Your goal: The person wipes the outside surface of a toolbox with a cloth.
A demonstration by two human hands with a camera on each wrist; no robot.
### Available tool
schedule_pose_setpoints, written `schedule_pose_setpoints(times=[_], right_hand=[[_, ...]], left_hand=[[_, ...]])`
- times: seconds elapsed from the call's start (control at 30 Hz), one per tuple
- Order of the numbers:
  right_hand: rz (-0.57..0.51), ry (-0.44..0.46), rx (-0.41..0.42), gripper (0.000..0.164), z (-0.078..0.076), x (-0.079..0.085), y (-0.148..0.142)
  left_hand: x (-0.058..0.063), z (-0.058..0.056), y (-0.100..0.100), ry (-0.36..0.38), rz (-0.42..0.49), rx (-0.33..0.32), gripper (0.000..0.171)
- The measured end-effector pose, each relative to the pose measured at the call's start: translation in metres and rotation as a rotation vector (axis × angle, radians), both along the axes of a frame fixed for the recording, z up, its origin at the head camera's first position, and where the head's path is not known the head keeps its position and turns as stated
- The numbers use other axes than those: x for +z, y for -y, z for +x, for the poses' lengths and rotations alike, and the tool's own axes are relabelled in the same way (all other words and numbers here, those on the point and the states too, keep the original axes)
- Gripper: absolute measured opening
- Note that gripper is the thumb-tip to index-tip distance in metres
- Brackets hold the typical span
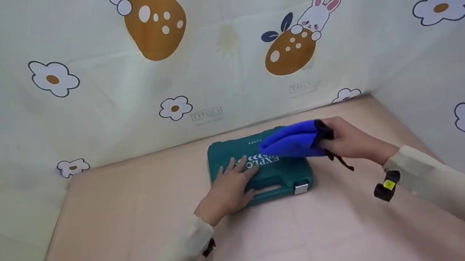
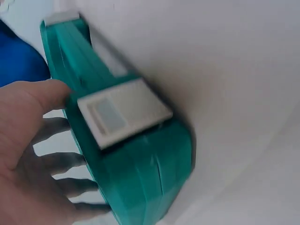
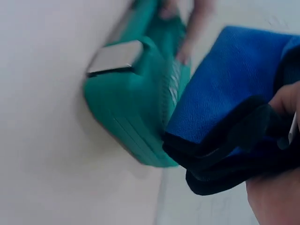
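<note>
A green plastic carry case [image 1: 224, 152] with white lettering and a handle lies flat on the pink-covered table. My left hand [image 1: 230, 187] rests on its lid at the near left, fingers spread. In the left wrist view, one grey latch [image 2: 124, 112] sits close to the thumb. My right hand [image 1: 349, 137] grips a folded blue cloth [image 1: 293, 142] with black edging and holds it over the right part of the case, hiding some of the lid. From the cloth's edge a dark strap end [image 1: 347, 164] hangs down.
The pink table cover [image 1: 138, 235] spreads around the case. Behind it and at both sides hangs a pale curtain [image 1: 234, 75] printed with rabbits, fruit and flowers. Each wrist carries a small black device, the right one [image 1: 387, 186] with a yellow mark.
</note>
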State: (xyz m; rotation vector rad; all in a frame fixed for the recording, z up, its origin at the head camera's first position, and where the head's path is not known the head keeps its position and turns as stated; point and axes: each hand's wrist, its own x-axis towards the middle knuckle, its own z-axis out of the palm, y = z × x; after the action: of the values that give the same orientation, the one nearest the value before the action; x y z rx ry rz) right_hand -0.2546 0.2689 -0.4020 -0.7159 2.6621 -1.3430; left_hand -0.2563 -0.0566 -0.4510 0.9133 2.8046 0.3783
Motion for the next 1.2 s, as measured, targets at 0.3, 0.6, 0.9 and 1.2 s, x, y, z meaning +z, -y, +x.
schedule_pose_setpoints(times=[0.3,0.6,0.9,1.2], right_hand=[[-0.157,0.126,-0.233,0.02,-0.011,-0.014,-0.005],[-0.454,0.273,-0.287,0.047,-0.003,-0.001,0.052],[-0.394,-0.034,-0.097,0.049,0.011,-0.009,0.139],[-0.25,0.101,0.198,0.084,0.01,-0.014,0.158]], left_hand=[[-0.004,0.026,-0.014,-0.054,0.163,-0.119,0.045],[0.02,0.018,-0.018,0.327,0.709,0.109,0.08],[0.029,0.0,-0.035,0.71,1.343,0.21,0.105],[0.022,-0.008,-0.026,0.743,1.556,0.401,0.099]])
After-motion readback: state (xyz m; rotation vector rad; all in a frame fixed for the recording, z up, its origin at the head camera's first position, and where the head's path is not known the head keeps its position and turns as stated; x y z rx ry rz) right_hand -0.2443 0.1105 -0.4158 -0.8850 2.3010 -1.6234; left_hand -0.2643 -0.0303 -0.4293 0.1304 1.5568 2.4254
